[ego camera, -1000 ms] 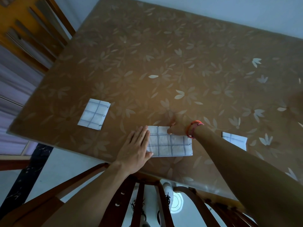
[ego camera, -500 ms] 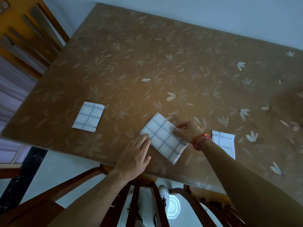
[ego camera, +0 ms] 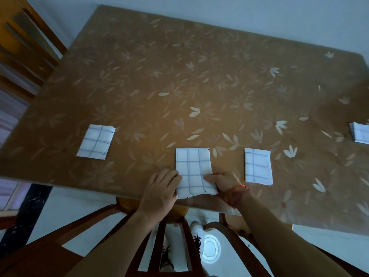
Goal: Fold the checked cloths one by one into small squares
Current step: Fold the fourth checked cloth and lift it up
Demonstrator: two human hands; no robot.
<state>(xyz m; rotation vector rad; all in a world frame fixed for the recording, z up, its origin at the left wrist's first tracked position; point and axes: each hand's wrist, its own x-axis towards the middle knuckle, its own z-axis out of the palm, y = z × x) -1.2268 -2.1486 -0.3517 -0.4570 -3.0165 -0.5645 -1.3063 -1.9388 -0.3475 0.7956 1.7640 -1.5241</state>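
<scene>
Checked cloth (ego camera: 192, 168): folded to a narrow rectangle, lying flat on the table (ego camera: 199, 76) with its long side running away from the person and its near end at the table's near edge. That near end is slightly rumpled and raised.

Left hand (ego camera: 159, 190): holds the cloth at its near left corner, fingers bent over the left edge, thumb out of sight.

Right hand (ego camera: 221, 182): pinches the near right corner, fingers resting on top of the fabric. A red string bracelet (ego camera: 237, 189) sits on that wrist.

Surroundings: a smaller folded cloth (ego camera: 257, 166) lies just right of the held one, apart from it. A third folded cloth (ego camera: 95, 141) lies well to the left. A fourth folded piece (ego camera: 360, 132) shows at the far right, cut off by the picture's edge. The table carries a brown leaf-patterned cover. A wooden chair back (ego camera: 159, 246) stands between the person and the table.
</scene>
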